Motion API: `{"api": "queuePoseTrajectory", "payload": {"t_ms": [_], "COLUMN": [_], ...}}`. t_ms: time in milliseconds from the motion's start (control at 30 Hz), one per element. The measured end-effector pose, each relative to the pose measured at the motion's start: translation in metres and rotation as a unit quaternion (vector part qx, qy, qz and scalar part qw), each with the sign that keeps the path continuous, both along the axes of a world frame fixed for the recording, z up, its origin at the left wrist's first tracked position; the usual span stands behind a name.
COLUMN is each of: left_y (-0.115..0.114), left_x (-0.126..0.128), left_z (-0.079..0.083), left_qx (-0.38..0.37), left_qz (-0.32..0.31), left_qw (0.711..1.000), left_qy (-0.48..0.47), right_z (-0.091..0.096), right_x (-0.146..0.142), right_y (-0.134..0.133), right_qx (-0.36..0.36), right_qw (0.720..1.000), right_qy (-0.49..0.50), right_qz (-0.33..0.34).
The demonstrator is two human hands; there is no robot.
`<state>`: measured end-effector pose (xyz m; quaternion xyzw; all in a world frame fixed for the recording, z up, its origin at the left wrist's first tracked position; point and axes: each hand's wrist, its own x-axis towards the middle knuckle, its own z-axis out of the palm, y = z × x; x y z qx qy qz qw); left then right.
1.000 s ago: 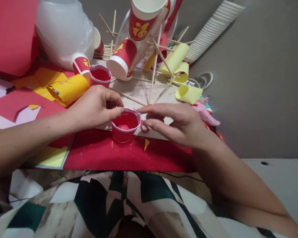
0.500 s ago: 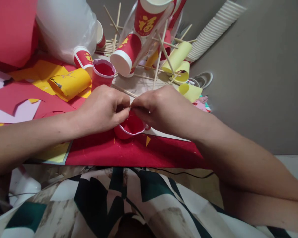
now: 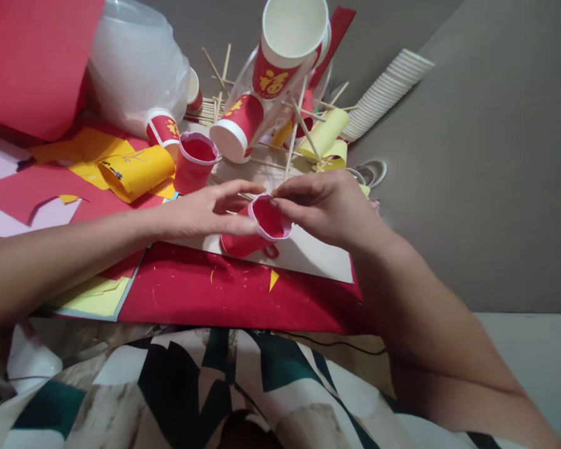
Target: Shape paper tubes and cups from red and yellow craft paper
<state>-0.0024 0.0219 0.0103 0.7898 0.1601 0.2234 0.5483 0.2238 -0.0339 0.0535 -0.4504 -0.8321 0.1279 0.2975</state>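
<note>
A small red paper cup (image 3: pixel 240 242) with a crinkled pale pink rim leans over on the white board, its mouth turned to the right. A red curled loop (image 3: pixel 272 251) shows at its side. My left hand (image 3: pixel 224 211) reaches across the cup, thumb against its near side by the rim and fingers behind it. At the far edge of the rim, my right hand (image 3: pixel 320 202) pinches with thumb and forefinger. Whether a small piece lies in that pinch is hidden. A second red cup with a pink rim (image 3: pixel 195 171) stands behind my left hand.
Behind lie wooden sticks (image 3: pixel 303 125), rolled yellow paper (image 3: pixel 325 132) and red cups with gold characters (image 3: pixel 273 78). A stack of white cups (image 3: pixel 386 93) leans by the wall. Cut paper (image 3: pixel 42 193) and an orange roll (image 3: pixel 138 173) lie left. A red cloth (image 3: pixel 182 287) covers the front edge.
My hands were together above the cup and have come apart. The cup, upright before, is tilted to the right, with my left thumb on its side and my right fingers at its rim.
</note>
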Motion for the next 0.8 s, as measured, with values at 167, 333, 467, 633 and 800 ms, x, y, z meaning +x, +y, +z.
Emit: {"api": "queuePoseTrajectory", "payload": {"t_ms": [167, 333, 467, 633, 800], "left_y": [-0.009, -0.011, -0.013, -0.019, -0.021], "left_x": [0.004, 0.009, 0.011, 0.012, 0.012], "left_z": [-0.018, -0.032, -0.034, -0.037, -0.038], "left_qx": [0.070, 0.070, 0.088, 0.125, 0.145], "left_qz": [0.042, 0.064, 0.102, 0.155, 0.178], "left_qw": [0.996, 0.995, 0.991, 0.980, 0.973], "left_qy": [0.025, 0.002, -0.003, -0.009, 0.018], "right_z": [-0.005, -0.003, 0.003, 0.002, -0.014], "right_x": [-0.003, -0.006, -0.010, -0.020, -0.021], "right_y": [0.007, 0.008, -0.004, -0.023, -0.025], "right_qx": [-0.018, -0.008, 0.101, 0.152, 0.142], "right_qw": [1.000, 0.999, 0.993, 0.986, 0.983], "right_qy": [-0.010, -0.050, 0.016, -0.065, -0.115], "right_qz": [0.005, -0.006, -0.058, -0.008, 0.027]}}
